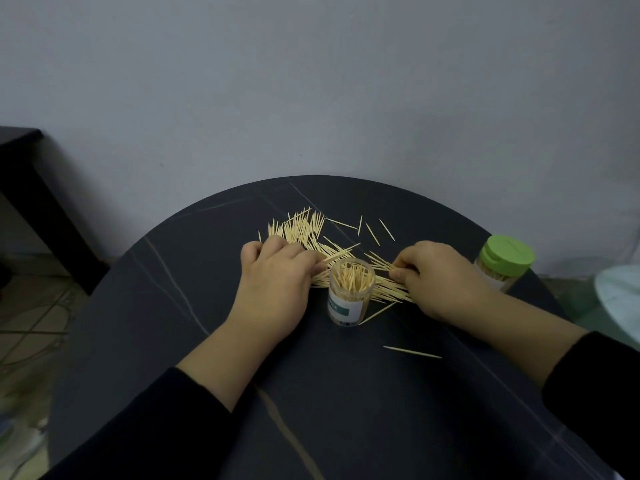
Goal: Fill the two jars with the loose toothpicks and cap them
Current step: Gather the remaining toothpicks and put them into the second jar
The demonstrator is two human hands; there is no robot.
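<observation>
An open clear jar (pixel 350 299) with a white and teal label stands upright at the table's middle, toothpicks standing in it. Behind it lies a spread of loose toothpicks (pixel 304 230). My left hand (pixel 277 282) rests on the pile just left of the jar, fingers curled over toothpicks. Right of the jar, my right hand (pixel 436 275) pinches a bunch of toothpicks lying on the table. A second jar with a green cap (pixel 506 261) stands at the right edge, full of toothpicks. One stray toothpick (pixel 412 352) lies nearer to me.
The round dark table (pixel 207 341) stands against a grey wall. A dark piece of furniture (pixel 27 188) is at the left, and a pale round object (pixel 620 299) at the far right. Tiled floor shows at the left.
</observation>
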